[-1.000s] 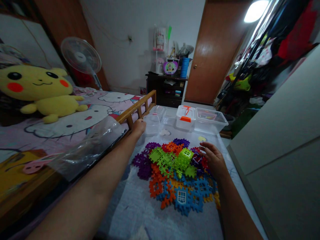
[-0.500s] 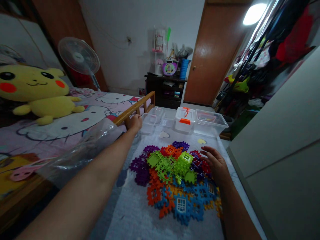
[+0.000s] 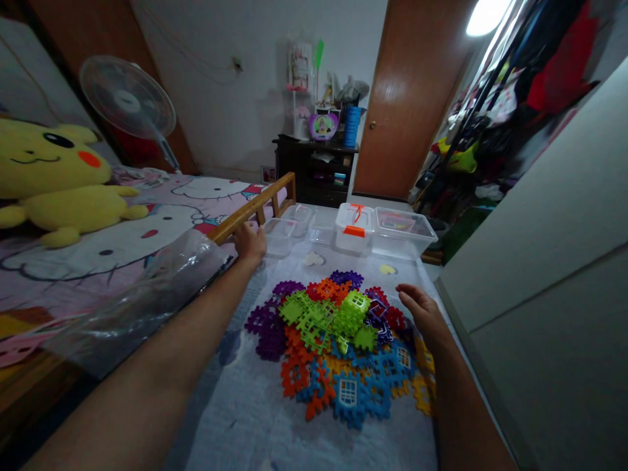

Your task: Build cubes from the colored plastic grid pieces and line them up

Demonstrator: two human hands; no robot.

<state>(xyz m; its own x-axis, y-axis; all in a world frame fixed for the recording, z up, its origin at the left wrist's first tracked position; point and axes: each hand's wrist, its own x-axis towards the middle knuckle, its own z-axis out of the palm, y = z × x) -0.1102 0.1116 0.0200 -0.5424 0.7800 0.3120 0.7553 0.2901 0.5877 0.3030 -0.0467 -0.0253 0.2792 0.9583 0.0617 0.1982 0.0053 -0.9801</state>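
Note:
My left hand (image 3: 251,243) is at the wooden bed rail, beside the left edge of a clear plastic container (image 3: 279,237). Its fingers look curled, but their tips are hidden, so what they hold, if anything, does not show. My right hand (image 3: 422,313) hovers open at the right side of a heap of interlocking plastic building tiles (image 3: 321,320), with nothing in it. Lime green tiles lie on top; purple, red, orange, blue and yellow ones spread around and below. A blue tile (image 3: 348,392) with a white window lies at the front.
Beyond the heap stand a lidded box (image 3: 354,229) with orange latches and a larger clear bin (image 3: 405,230). A wooden rail (image 3: 250,208) borders the bed, where a clear plastic bag (image 3: 161,294) and a yellow plush toy (image 3: 59,190) lie. A pale cabinet (image 3: 549,314) stands right.
The view has turned slightly right, so most things sit further left. My right hand's fingers have drawn closer together. My left hand stays by the rail and the container.

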